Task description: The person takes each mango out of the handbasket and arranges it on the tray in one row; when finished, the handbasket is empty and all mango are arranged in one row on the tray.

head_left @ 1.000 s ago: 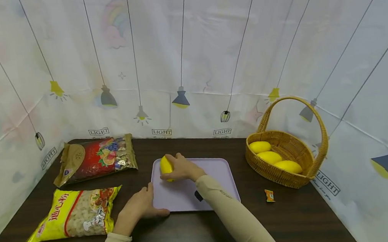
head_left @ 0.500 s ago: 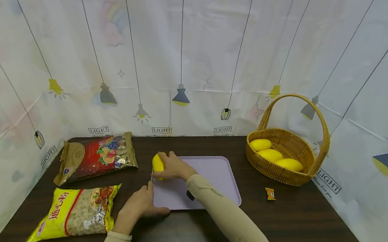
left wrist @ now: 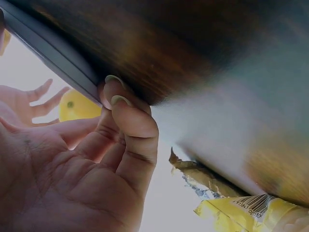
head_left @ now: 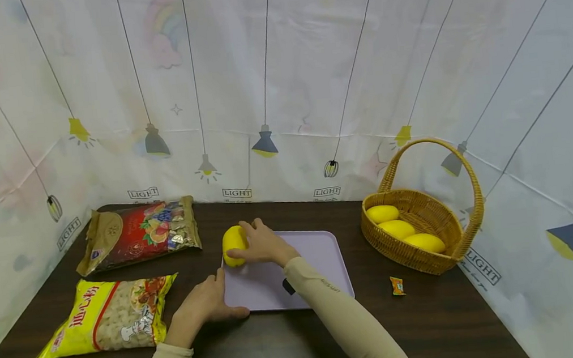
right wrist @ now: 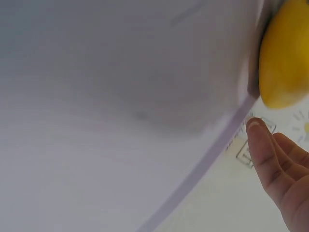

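Note:
A yellow mango (head_left: 233,245) lies at the far left corner of a lilac tray (head_left: 322,264). My right hand (head_left: 268,244) is beside it, with fingers extended and spread. In the right wrist view, the visible fingertips (right wrist: 255,124) stand apart from the mango (right wrist: 285,58). My left hand (head_left: 206,301) holds the tray's near left corner, thumb along the front edge. From the left wrist view, its bent fingers (left wrist: 137,121) meet the tray rim (left wrist: 58,55), and the right hand (left wrist: 19,104) shows behind with its fingers apart.
A wicker basket (head_left: 405,252) with 3 more mangoes (head_left: 397,229) stands at the right. Near it lies a small orange wrapped sweet (head_left: 397,286). On the left are a red and gold bag (head_left: 138,234) and a yellow food bag (head_left: 114,316). A printed curtain (head_left: 237,81) hangs behind the table.
The mango has moved left to the tray's corner in my right hand, which has then let go and drawn slightly right. My left hand has kept its place on the tray.

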### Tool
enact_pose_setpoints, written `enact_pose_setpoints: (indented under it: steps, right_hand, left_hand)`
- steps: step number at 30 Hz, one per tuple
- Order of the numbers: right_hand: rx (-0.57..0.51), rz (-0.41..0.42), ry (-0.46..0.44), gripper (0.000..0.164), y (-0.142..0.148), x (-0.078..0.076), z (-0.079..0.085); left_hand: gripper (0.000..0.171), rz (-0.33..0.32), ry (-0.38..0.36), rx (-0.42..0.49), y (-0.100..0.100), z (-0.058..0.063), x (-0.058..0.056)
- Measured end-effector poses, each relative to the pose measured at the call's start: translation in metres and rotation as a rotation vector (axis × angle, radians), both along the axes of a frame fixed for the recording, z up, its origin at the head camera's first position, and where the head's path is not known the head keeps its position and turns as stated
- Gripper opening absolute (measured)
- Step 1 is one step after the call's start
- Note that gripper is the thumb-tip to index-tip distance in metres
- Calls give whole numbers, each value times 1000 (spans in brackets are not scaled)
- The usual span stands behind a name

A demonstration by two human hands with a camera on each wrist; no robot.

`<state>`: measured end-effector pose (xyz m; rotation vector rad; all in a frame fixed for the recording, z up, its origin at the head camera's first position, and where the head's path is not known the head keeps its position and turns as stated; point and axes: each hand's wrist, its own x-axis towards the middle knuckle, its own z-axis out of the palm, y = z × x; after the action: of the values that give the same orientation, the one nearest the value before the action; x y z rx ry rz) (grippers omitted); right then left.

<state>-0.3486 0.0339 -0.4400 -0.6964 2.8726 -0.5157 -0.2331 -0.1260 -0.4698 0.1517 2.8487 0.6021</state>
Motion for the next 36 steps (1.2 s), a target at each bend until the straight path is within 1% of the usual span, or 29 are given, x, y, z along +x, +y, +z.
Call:
enact_pose_setpoints:
  steps: [6, 11, 16, 21, 24, 30, 36]
  right_hand:
    - [-1, -35, 34, 90, 32, -3, 6]
    - [-12, -66, 77, 87, 64, -6, 8]
    - [-15, -136, 99, 85, 104, -7, 12]
    - [-27, -199, 103, 85, 142, -10, 19]
    - [-20, -228, 99, 85, 162, -12, 24]
    - [-25, -270, 96, 87, 199, -13, 34]
    - [-4, -294, 123, 88, 230, -17, 39]
  left_hand:
    - [123, -8, 19, -7, -1, -1, -1]
    - [123, 10, 25, -9, -4, -2, 0]
    - [124, 1, 19, -8, -4, -1, 2]
    - [125, -3, 29, -8, -3, 0, 2]
    - [125, -7, 21, 0, -1, 2, 2]
    - [125, -15, 4, -1, 2, 2, 1]
    - [124, -8, 6, 4, 0, 0, 1]
